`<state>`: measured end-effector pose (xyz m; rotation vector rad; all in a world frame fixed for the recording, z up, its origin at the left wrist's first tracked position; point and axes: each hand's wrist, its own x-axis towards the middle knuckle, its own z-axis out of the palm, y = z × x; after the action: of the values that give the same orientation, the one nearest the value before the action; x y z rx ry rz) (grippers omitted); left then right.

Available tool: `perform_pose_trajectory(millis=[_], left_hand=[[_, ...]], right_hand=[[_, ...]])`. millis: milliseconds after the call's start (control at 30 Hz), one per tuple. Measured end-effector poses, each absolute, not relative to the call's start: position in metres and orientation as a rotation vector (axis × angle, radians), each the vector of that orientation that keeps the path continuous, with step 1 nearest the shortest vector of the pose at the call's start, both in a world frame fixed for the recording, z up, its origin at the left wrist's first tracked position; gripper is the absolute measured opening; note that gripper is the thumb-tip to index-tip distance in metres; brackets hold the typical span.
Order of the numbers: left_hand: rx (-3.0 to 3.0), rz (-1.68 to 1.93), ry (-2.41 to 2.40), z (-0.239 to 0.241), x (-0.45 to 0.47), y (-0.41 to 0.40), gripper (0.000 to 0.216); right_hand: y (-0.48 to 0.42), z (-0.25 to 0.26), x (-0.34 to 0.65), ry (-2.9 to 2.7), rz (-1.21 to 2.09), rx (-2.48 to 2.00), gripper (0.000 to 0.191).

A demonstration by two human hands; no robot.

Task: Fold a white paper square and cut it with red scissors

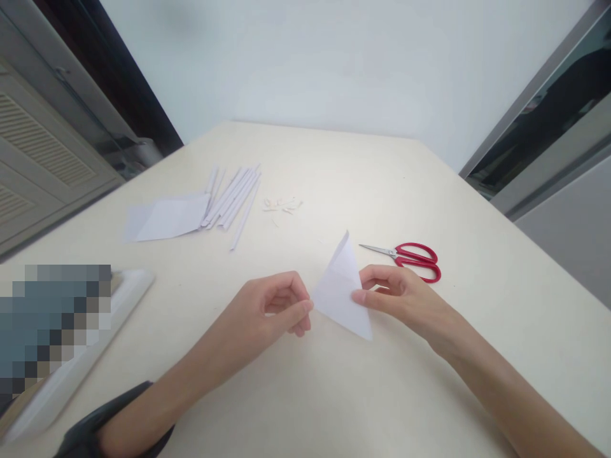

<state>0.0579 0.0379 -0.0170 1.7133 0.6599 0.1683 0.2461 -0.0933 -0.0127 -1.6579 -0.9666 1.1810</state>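
Note:
Between my hands, a folded sheet of white paper (340,286) is held up over the table, roughly triangular, with its tip pointing away from me. My right hand (405,296) pinches its right edge, thumb in front and fingers behind. At the paper's left corner, my left hand (281,305) is closed, with thumb and forefinger pinching that corner. Just beyond my right hand lie scissors (416,247) with red handles, their blades pointing left and closed.
Rolled white paper sticks (233,197) lie in a bunch at the back left, beside flat white sheets (172,219). Small white paper scraps (281,205) are scattered near them. A pale tray-like object (128,286), partly blurred out, rests at the left. A white wall (310,63) borders the cream table (286,394).

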Motion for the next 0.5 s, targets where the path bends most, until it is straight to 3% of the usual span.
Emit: perform_pose_trajectory(millis=[500], left_hand=[[1.647,0.156,0.64,-0.0166,0.0593,0.0377,0.017]], right_hand=[[-0.0921,-0.0155,0.2499,-0.865,1.231,-1.526,0.016]])
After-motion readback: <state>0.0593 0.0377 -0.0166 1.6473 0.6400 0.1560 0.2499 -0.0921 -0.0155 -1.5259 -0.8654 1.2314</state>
